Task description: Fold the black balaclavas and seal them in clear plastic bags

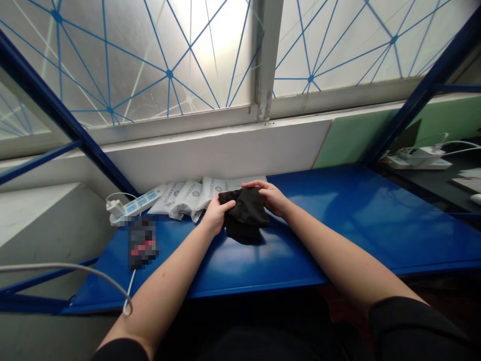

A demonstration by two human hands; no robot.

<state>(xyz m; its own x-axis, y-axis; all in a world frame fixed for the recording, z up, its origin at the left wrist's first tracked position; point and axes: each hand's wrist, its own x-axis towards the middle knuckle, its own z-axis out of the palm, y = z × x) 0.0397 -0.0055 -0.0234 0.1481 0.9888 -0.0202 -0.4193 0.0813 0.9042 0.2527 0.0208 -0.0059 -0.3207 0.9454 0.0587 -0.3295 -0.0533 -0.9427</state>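
A piece of black cloth (246, 210), partly folded, is held up just over the blue table; its exact kind does not show. My left hand (217, 214) grips its left edge, thumb on top and fingers behind. At the upper right corner, my right hand (272, 196) pinches the cloth with bent fingers. A lower flap of it hangs toward the tabletop. Behind my hands lie several pale grey plastic packages (188, 195) with printed lettering, side by side against the wall.
The blue tabletop (338, 225) spreads to both sides. A white power strip (139, 203) with a plug lies at the back left. Nearer is a blurred-out device (143, 243) with a white cable. Blue metal posts (90, 150) slant up at both sides. Another power strip (419, 159) lies far right.
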